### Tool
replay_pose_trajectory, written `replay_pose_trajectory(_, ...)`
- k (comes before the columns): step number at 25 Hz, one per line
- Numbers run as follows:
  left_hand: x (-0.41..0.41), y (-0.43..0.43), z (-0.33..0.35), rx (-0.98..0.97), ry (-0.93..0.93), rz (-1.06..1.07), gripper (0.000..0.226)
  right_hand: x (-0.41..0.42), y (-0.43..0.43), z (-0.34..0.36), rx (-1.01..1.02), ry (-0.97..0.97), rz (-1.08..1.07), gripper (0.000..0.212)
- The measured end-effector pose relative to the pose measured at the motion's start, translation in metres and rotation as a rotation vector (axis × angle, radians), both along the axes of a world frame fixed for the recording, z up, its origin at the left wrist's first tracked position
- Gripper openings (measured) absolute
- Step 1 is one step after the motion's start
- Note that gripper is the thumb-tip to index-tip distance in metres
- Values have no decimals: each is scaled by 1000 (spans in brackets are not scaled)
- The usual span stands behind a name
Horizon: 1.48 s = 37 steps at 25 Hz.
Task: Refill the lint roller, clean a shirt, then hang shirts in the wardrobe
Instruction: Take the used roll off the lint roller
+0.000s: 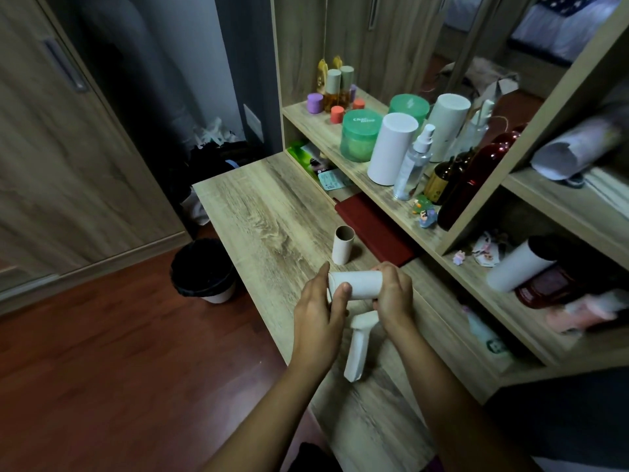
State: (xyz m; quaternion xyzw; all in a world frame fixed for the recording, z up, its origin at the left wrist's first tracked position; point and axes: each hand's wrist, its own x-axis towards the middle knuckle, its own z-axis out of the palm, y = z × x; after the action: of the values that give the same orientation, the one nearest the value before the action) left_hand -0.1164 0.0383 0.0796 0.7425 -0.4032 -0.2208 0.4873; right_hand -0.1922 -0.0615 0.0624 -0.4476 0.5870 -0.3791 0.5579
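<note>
Roll (357, 283) between hands (both gripping)

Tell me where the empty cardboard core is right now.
The empty cardboard core stands upright on the wooden desk, just beyond the hands, beside the dark red notebook.

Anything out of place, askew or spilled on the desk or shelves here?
Nothing spilled. One white tube in the lower right shelf leans tilted on a dark red container, and an empty cardboard core stands loose on the desk.
</note>
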Motion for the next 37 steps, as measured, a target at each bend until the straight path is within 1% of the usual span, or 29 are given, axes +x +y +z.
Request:
replay_pose_trajectory(2, 0, 1, 3, -19, -1, 19, 53, 1, 5, -1, 30, -39, 6, 23)
replay_pose_trajectory(6, -3, 4, 9, -81, -14, 53, 51, 2, 12, -5, 109, -79, 9, 20)
replay_pose_trajectory(12, 0, 1, 9, -95, -54, 104, 40, 6, 14, -7, 121, -92, 16, 18)
replay_pose_trajectory(14, 1, -1, 9, -108, -2, 121, 42, 8, 17, -10, 134, -104, 28, 19)
replay_pose_trajectory(16, 4, -2, 8, -105, 25, 136, 49, 9, 21, -11, 137, -96, 40, 20)
replay_pose_trajectory(18, 5, -2, 3, -108, 8, 109, 50, 7, 20, -8, 90, -85, 38, 21)
replay_pose_trajectory(20, 5, 0, -1, -90, 42, 90, 45, 3, 12, -3, -30, -25, 78, 26)
replay_pose_trajectory(21, 6, 1, -2, -65, 70, 85, 44, 0, 7, -1, -94, 35, 126, 28)
replay_pose_trajectory(23, 11, 3, -6, -30, 156, 86, 38, -4, 0, 4, -174, 119, 253, 23)
replay_pose_trajectory(25, 17, 6, -7, -48, 311, 103, 27, -6, -5, 9, -169, 108, 374, 15)
replay_pose_trajectory(26, 19, 7, -6, -71, 391, 113, 25, -7, -6, 10, -162, 83, 422, 13)
replay_pose_trajectory(28, 25, 7, -6, -121, 543, 137, 23, -8, -4, 10, -183, 49, 483, 15)
replay_pose_trajectory(30, 27, 6, -7, -190, 708, 163, 17, -7, 3, 11, -250, 13, 490, 20)
replay_pose_trajectory(33, 26, 3, -6, -254, 900, 206, 18, -3, 13, 13, -344, 7, 453, 34)
replay_pose_trajectory(35, 24, 4, -4, -263, 949, 212, 21, 0, 15, 14, -374, 31, 411, 45)
replay_pose_trajectory(37, 24, 4, -3, -260, 982, 222, 25, 2, 14, 16, -403, 72, 383, 45)
